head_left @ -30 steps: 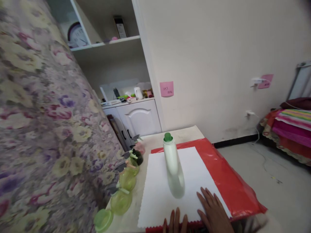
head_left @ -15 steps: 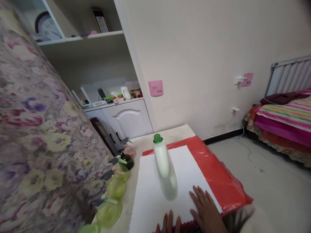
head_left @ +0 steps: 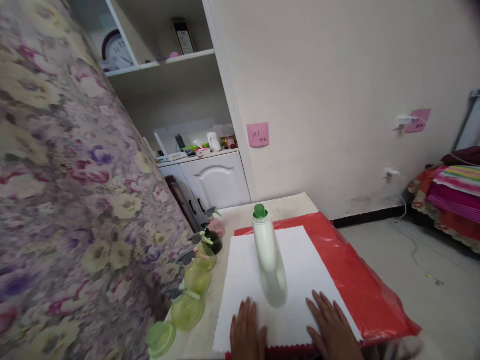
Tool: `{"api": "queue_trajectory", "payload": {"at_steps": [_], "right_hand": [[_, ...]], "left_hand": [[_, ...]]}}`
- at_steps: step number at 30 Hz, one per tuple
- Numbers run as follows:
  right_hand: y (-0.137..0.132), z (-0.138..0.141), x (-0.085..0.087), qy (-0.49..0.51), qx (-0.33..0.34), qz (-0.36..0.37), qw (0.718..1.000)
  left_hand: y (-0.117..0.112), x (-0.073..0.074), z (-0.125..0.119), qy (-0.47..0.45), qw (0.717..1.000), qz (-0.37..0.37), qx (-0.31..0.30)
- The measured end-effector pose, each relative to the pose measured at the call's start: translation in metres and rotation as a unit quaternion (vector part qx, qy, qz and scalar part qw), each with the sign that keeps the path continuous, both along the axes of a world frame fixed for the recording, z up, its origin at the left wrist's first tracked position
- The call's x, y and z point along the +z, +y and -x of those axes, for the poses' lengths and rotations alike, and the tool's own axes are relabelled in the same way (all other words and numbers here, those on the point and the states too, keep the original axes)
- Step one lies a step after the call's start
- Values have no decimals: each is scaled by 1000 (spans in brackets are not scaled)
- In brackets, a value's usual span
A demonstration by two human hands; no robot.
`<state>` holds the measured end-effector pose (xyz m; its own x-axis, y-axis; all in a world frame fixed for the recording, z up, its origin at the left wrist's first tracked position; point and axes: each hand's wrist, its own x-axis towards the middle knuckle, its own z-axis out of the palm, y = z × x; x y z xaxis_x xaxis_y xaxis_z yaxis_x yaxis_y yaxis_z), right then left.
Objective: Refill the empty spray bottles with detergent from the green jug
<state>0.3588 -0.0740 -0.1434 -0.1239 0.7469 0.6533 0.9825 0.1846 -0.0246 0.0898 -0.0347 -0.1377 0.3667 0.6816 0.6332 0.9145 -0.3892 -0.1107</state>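
Observation:
A pale green bottle [head_left: 268, 255] with a handle and an uncapped green spout stands upright on a white sheet [head_left: 240, 280]. My left hand [head_left: 247, 332] lies flat at the sheet's near left edge, fingers pointing forward. On the near right of the sheet rests my right hand [head_left: 332, 322], palm down with its fingers spread. Neither hand touches the bottle. Beneath the sheet is a red plastic covering [head_left: 356, 277]. A light green cap [head_left: 161, 339] sits on the table's near left corner.
Along the table's left side stand several spray bottles, among them a yellow-green one [head_left: 187, 311], a dark one [head_left: 213, 241] and a pink one [head_left: 217, 225]. A floral curtain [head_left: 75, 200] hangs at left. Behind are a white cabinet [head_left: 217, 180] and the wall; a bed [head_left: 450, 210] is at right.
My left hand has come further onto the sheet, so more of it shows. The view has turned left, shifting everything rightward. The bottle stays in place on the sheet.

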Motion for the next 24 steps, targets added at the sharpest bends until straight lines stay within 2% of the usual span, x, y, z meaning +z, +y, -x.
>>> {"api": "queue_trajectory", "payload": {"at_steps": [3, 5, 8, 12, 17, 20, 24], "right_hand": [[-1, 0, -1, 13, 8, 19, 1000], [-2, -1, -2, 16, 10, 34, 999], [-4, -2, -6, 17, 11, 39, 999], [-5, -6, -10, 29, 21, 39, 999], [6, -3, 11, 102, 0, 48, 994], [24, 9, 21, 91, -8, 58, 994], [39, 22, 10, 48, -6, 86, 995]], "left_hand": [[21, 25, 8, -4, 999, 15, 50], [32, 30, 10, 6, 998, 19, 67], [40, 25, 11, 29, 997, 24, 74], [38, 21, 11, 49, 995, 20, 88], [36, 25, 10, 56, 994, 18, 90], [37, 24, 10, 49, 994, 24, 93], [37, 21, 11, 44, 995, 30, 88]]}}
